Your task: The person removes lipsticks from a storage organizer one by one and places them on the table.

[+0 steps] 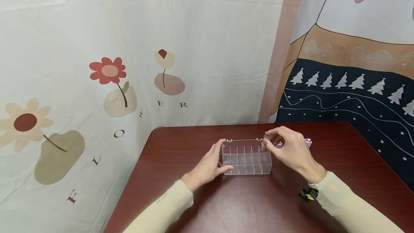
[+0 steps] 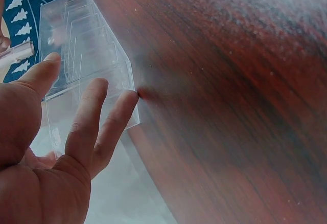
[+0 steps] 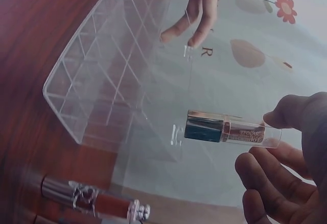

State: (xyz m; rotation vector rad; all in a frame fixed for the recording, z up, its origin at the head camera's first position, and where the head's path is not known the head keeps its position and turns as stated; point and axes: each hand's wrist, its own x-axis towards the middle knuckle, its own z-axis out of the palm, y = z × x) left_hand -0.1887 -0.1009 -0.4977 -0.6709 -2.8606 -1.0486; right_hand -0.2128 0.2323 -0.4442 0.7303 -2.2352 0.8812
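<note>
A clear plastic organizer box (image 1: 247, 161) with a grid of compartments stands on the table. My left hand (image 1: 208, 164) holds its left end, thumb at the front and fingers towards the back; the left wrist view shows fingertips (image 2: 125, 101) against the clear wall. Over the box's back right corner, my right hand (image 1: 289, 150) pinches a lipstick tube (image 3: 204, 127) between thumb and fingers. The tube has a dark, shiny end, a gold band and a clear end with lettering. Part of it is hidden by my fingers in the head view.
Beside the box lies a lip gloss tube (image 3: 97, 198) with a silver cap and reddish-brown middle. A pink item (image 1: 308, 142) shows behind my right hand. The dark red wooden table (image 1: 245, 204) ends at the back against a printed curtain (image 1: 210, 64).
</note>
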